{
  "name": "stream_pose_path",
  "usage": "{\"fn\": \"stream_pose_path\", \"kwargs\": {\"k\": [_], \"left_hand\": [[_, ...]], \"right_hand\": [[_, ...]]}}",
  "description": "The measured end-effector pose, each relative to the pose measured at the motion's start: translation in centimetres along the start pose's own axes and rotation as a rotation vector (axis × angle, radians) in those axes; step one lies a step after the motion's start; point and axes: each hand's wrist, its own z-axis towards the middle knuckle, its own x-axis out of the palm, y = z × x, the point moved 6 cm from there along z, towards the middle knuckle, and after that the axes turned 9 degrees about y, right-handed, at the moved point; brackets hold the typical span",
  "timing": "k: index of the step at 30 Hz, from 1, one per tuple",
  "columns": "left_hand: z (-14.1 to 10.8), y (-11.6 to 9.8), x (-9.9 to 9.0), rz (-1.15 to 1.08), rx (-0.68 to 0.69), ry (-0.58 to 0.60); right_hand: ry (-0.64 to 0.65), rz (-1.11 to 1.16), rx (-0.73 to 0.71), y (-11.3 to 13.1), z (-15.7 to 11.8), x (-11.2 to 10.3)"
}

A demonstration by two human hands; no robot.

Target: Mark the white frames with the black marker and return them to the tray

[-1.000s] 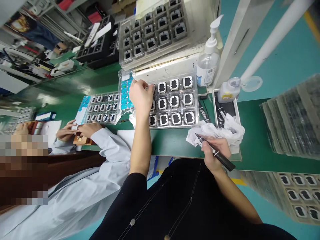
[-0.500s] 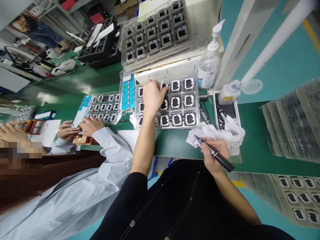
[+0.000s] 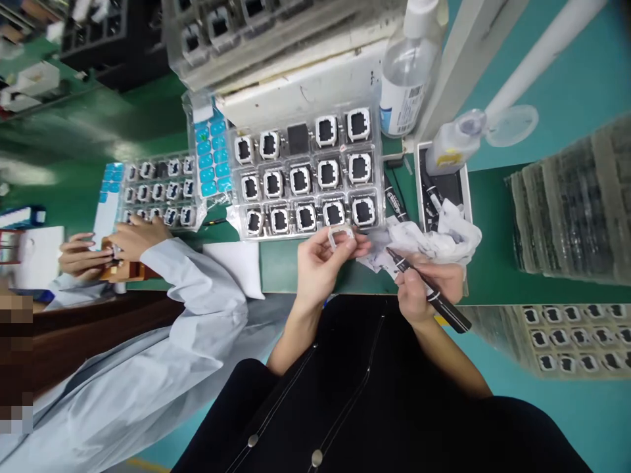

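Pinched in my left hand [image 3: 320, 269] is a small white frame [image 3: 341, 236], held just below the front edge of a clear plastic tray [image 3: 290, 234]. The tray holds rows of white-rimmed frames; one compartment in its back row shows only a dark square [image 3: 297, 139]. My right hand [image 3: 426, 286] grips an uncapped black marker [image 3: 446, 310], its tip pointing up and left toward my left hand. Crumpled white tissue [image 3: 424, 240] lies right behind the marker.
A pump bottle [image 3: 407, 85] and a small white bottle [image 3: 456, 148] over an open box [image 3: 468, 203] stand at the back right. Stacked trays [image 3: 566, 210] are far right. At left, a co-worker's hands [image 3: 135, 240] work beside another tray [image 3: 160, 190].
My left hand has come back from the tray's back row toward me, now with the white frame in its fingers. The view has shifted closer to the table. My right hand still holds the marker.
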Motion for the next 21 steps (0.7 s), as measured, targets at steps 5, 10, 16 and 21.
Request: {"fn": "stream_pose_path", "kwargs": {"k": [5, 10, 16, 21], "left_hand": [[-0.7, 4.5, 1.3, -0.065, -0.125, 0.021], [-0.5, 5.4, 1.3, 0.016, -0.109, 0.018], [-0.6, 5.4, 1.3, 0.095, -0.066, 0.006], [-0.8, 5.1, 1.3, 0.161, -0.025, -0.010]], "right_hand": [[0.156, -0.036, -0.040, 0.2, 0.3, 1.1], [0.228, -0.150, -0.022, 1.0, 0.9, 2.1], [0.246, -0.196, -0.034, 1.6, 1.6, 2.3], [0.268, -0.222, -0.046, 1.3, 1.3, 2.4]]}}
